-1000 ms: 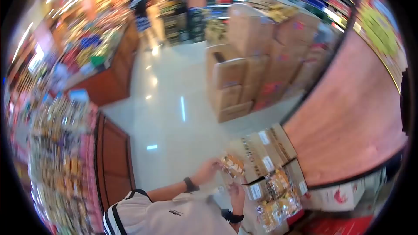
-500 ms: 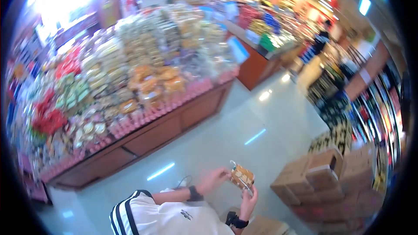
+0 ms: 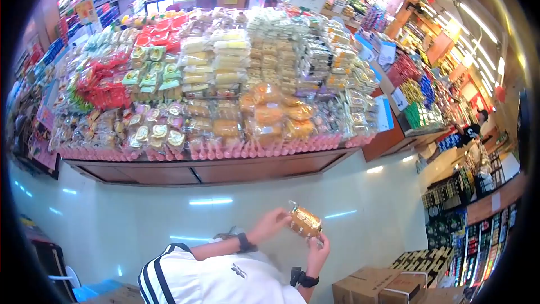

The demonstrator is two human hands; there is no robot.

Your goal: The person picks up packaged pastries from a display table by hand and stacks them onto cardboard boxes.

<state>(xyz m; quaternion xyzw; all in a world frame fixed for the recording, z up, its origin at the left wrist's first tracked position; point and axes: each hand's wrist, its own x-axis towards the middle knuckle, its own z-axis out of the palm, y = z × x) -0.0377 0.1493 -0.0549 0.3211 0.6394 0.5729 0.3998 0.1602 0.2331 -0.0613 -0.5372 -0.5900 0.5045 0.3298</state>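
A golden-brown wrapped bread (image 3: 305,222) in clear, shiny film is up in front of my chest. My left hand (image 3: 273,223) has its fingers closed at the pack's left end, by the crimped tip of the wrapper. Around the lower right end, my right hand (image 3: 318,250) grips the pack with thumb and fingers. Both wrists carry dark bands. Beyond my hands stands a long display counter (image 3: 247,171) heaped with packaged baked goods, among them orange-brown packs (image 3: 269,115) near its front edge.
Cardboard boxes (image 3: 360,287) stand at the lower right, near my right arm. Shelves of bottles and boxes (image 3: 481,242) line the right side. A person (image 3: 468,135) is farther off at right. Pale glossy floor (image 3: 140,208) lies between me and the counter.
My view has turned and levelled, so the counter now runs straight across and the boxes sit lower. The wrapped bread stays in my hands and shows more sharply.
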